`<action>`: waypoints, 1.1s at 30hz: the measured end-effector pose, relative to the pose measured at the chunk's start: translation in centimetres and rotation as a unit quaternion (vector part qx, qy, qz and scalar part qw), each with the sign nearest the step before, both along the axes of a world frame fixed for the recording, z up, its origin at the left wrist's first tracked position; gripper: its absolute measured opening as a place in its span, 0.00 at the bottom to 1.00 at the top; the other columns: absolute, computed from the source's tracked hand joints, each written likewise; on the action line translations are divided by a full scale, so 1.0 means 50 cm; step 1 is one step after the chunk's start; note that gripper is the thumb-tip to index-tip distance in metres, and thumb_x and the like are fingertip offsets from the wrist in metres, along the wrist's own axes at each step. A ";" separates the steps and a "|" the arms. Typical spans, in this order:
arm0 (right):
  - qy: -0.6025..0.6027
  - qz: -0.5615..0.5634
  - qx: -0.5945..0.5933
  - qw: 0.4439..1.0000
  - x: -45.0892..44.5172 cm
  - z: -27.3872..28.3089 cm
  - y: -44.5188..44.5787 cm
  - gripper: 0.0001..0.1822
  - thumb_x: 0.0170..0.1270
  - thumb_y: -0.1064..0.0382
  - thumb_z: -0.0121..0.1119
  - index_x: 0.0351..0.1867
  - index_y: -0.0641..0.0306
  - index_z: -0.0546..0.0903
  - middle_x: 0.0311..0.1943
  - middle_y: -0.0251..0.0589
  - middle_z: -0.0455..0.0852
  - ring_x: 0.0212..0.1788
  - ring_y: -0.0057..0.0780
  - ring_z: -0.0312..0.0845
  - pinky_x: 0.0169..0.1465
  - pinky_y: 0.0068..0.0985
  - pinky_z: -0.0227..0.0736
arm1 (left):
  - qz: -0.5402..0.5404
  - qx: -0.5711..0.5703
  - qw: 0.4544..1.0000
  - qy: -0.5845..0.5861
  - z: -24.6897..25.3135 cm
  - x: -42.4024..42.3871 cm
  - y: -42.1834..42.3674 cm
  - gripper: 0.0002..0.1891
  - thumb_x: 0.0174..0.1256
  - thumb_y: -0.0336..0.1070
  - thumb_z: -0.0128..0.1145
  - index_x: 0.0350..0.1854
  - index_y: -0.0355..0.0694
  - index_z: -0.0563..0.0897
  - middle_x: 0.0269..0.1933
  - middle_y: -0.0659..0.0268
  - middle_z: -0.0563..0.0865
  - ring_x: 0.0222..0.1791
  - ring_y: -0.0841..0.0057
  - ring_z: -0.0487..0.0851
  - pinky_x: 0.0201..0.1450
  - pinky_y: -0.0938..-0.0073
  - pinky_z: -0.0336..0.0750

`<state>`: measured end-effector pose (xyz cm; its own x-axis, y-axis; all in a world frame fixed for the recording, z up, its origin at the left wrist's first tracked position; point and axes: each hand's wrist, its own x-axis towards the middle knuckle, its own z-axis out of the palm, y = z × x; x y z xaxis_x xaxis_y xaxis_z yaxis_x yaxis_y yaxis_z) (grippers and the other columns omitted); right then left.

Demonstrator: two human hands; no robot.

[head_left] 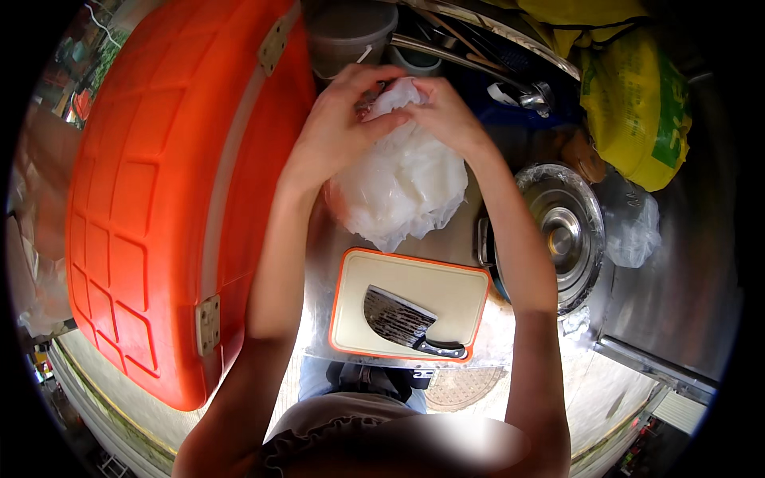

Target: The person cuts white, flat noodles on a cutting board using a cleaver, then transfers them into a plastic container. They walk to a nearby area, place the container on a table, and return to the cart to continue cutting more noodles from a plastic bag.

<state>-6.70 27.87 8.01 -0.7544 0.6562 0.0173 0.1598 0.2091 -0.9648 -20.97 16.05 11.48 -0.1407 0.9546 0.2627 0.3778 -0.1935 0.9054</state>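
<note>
A translucent plastic bag full of white contents (400, 179) rests on the metal counter beyond the cutting board. Both hands are at its gathered top. My left hand (340, 116) is at the bag's left side, its thumb and fingers around the bunched plastic. My right hand (442, 113) pinches the bag's top edge from the right. Nearer to me lies a cream cutting board with an orange rim (358, 269). On it rests a cleaver with a dark, streaked blade (397, 316), its black handle pointing right.
A large orange insulated box (161, 197) stands at left. Behind the bag is a lidded plastic tub (346, 36). A round metal lid (562, 233), a clear plastic bag (633, 227) and a yellow bag (633, 113) are at right. Ladles (535, 98) lie at the back.
</note>
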 end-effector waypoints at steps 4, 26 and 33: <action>0.017 0.031 0.047 0.998 0.026 0.105 0.050 0.14 0.56 0.67 0.61 0.44 0.69 0.82 0.35 0.33 0.85 0.39 0.18 0.78 0.44 0.20 0.73 | -0.072 -0.064 0.987 -0.130 -0.060 -0.045 -0.009 0.46 0.56 0.36 0.70 0.74 0.33 0.57 0.71 0.55 0.65 0.67 0.64 0.71 0.68 0.68 0.68; -0.052 -0.032 0.206 0.977 0.328 0.516 -0.207 0.15 0.48 0.73 0.53 0.40 0.67 0.82 0.36 0.32 0.84 0.39 0.18 0.77 0.45 0.19 0.72 | -0.273 -0.148 0.950 0.002 -0.105 0.260 -0.019 0.31 0.57 0.43 0.68 0.63 0.39 0.75 0.50 0.59 0.84 0.60 0.68 0.75 0.64 0.70 0.65; 0.113 -0.176 0.028 0.977 0.515 0.385 -0.270 0.18 0.51 0.74 0.50 0.45 0.66 0.81 0.43 0.34 0.83 0.45 0.20 0.78 0.51 0.20 0.72 | -0.119 -0.083 0.987 0.071 -0.019 0.137 -0.057 0.14 0.57 0.35 0.64 0.44 0.35 0.83 0.30 0.64 0.84 0.30 0.82 0.78 0.37 0.78 0.73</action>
<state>19.03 14.36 27.27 -0.4547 0.8676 0.2013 0.0152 0.2336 -0.9722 -14.12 13.20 10.54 0.1190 0.9878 0.1008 0.4649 -0.1451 0.8734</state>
